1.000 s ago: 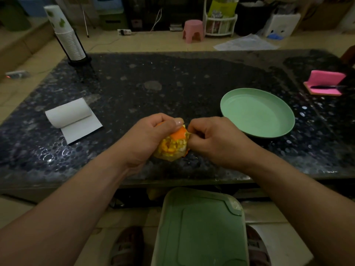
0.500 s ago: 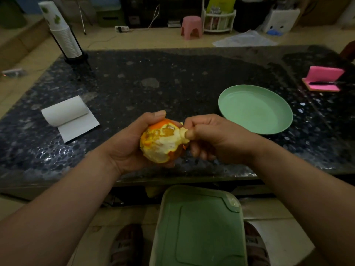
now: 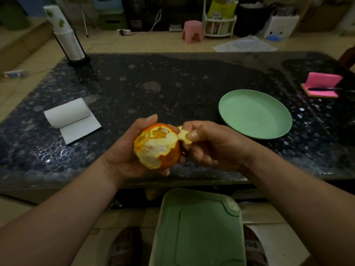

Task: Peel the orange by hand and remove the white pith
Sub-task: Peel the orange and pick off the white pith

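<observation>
The left hand (image 3: 126, 152) cups the orange (image 3: 156, 145) above the table's (image 3: 172, 93) near edge, fingers curled around its far side, thumb up. Touching it, the right hand (image 3: 213, 144) pinches a pith strip (image 3: 183, 136) between thumb and forefinger, other fingers curled.

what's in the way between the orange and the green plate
Only the right hand, pinching a peel strip on the orange, lies toward the green plate. The table between them shows nothing else.
</observation>
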Motion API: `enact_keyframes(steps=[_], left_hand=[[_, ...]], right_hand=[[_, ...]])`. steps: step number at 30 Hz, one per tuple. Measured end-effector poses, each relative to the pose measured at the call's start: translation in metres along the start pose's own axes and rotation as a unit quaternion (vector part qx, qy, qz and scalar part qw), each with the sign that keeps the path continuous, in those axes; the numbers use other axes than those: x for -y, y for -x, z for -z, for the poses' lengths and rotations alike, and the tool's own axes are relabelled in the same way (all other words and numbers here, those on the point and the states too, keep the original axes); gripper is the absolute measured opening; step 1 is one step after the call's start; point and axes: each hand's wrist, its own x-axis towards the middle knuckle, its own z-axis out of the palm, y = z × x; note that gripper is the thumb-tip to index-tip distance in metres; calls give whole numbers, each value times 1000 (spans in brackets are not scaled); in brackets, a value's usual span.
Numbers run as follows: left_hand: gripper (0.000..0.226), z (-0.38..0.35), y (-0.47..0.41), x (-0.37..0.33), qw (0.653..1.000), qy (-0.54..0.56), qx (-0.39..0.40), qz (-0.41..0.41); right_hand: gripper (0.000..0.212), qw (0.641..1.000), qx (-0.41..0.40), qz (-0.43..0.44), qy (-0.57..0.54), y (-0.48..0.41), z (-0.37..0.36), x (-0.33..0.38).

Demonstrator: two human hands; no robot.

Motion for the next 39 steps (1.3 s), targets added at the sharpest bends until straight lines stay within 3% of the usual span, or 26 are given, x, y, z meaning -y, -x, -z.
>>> enact_keyframes(steps=[4,5,7,9,10,11,16,19,22,24,27,32,39], left_hand=[[54,7,3,-8,987,155,49,-13],[54,7,2,-12,987,159,8,-24],[58,3,-2,-17,984,98,-146,-40],[63,2,-5,-13,966,65,-247,-33],[65,3,-7,-11,963,60,-264,-23],[68,4,-7,-8,962,57,-267,-15],[56,-1,-8,-4,964,40,-263,-12],[63,-8,-9,-6,958,10,-288,-6],[72,-13,-11,-10,950,-27,-312,-6],[65,-15,-11,-13,950,-47,-309,-9],[57,-22,-8,-13,960,-56,-276,1],[56,-32,-5,-11,969,-81,-235,5],[87,-47,-12,-9,954,-115,-276,-27]], right_hand=[[11,990,18,34,-137,-3,5,2],[13,994,-24,21,-103,-3,8,4],[23,977,-157,-42,137,-2,18,1],[24,853,-232,-97,458,-4,31,-12],[23,795,-235,-111,549,-7,35,-19],[22,768,-235,-117,584,-10,35,-25],[47,758,-237,-101,600,-19,29,-28],[39,754,-254,-75,601,-16,26,-23],[27,792,-289,9,538,-8,17,-9],[24,819,-296,64,487,-2,8,1],[26,832,-274,100,471,5,-2,11],[19,811,-269,106,508,18,-3,20],[18,785,-267,119,545,25,-6,23]])
